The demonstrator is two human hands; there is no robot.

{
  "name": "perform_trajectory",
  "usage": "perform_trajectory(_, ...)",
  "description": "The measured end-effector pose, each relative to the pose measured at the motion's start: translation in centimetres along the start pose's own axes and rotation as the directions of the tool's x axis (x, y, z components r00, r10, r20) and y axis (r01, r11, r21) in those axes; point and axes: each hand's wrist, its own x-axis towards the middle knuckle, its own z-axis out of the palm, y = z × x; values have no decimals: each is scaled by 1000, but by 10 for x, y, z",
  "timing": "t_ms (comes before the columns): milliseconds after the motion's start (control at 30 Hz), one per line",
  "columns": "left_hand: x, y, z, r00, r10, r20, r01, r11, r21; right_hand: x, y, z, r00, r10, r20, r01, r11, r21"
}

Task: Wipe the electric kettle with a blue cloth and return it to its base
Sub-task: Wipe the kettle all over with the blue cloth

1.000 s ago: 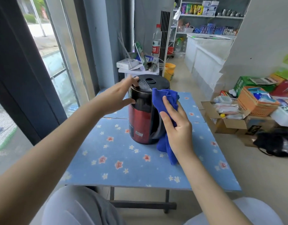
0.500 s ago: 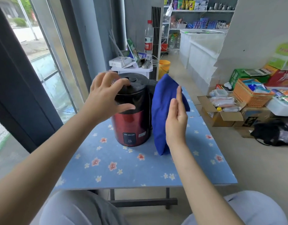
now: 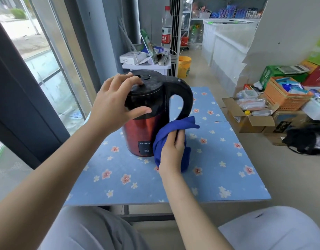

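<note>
A red electric kettle (image 3: 140, 131) with a black lid and black handle stands upright on the blue flowered table (image 3: 218, 170). My left hand (image 3: 113, 105) grips its black upper rim, fingers on the lid and thumb on the front. My right hand (image 3: 171, 150) is closed on a bunched blue cloth (image 3: 175, 127) and presses it against the kettle's lower right side, below the handle. No kettle base is visible.
Behind the table a small white stand (image 3: 146, 64) holds a router, papers and a water bottle. A yellow bucket (image 3: 184, 66) sits on the floor beyond. Cardboard boxes (image 3: 249, 120), an orange basket and a black bag crowd the floor to the right. A window runs along the left.
The kettle has been turned so that its handle now points right. The cloth went from the handle's top to spread flat, then bunched low on the kettle's right side.
</note>
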Motion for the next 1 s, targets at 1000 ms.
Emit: perform_trajectory(1000, 3, -4, -7, 996, -85, 30, 86, 996, -24, -11, 12, 26, 982, -158, 102, 156, 987, 29)
